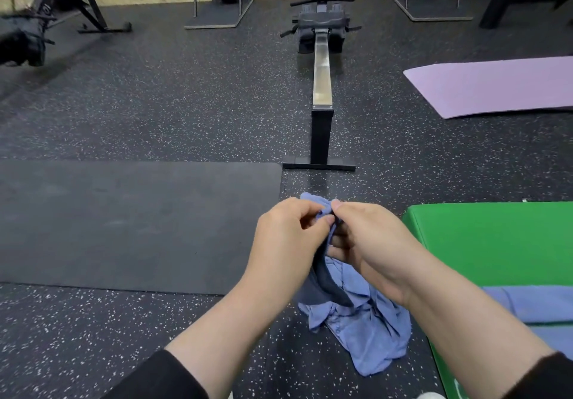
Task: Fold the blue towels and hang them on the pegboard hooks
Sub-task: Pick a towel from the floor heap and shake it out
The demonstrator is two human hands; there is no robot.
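Hands are meeting at chest height: left hand [286,231] and right hand [369,240] are both pinching the top edge of a blue towel [362,330], probably finding corners before folding. Cloth is hanging crumpled over the speckled floor [155,113] (pegboard out of sight). More blue cloth [533,302] is lying on the green pad [496,243].

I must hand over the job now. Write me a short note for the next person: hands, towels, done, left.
Left hand and right hand: both pinch the top edge of one blue towel, which hangs crumpled above the floor.
More blue towels lie on the green mat at the right.
Done: nothing folded yet.
Left: fold every towel and hang them; no pegboard in view.
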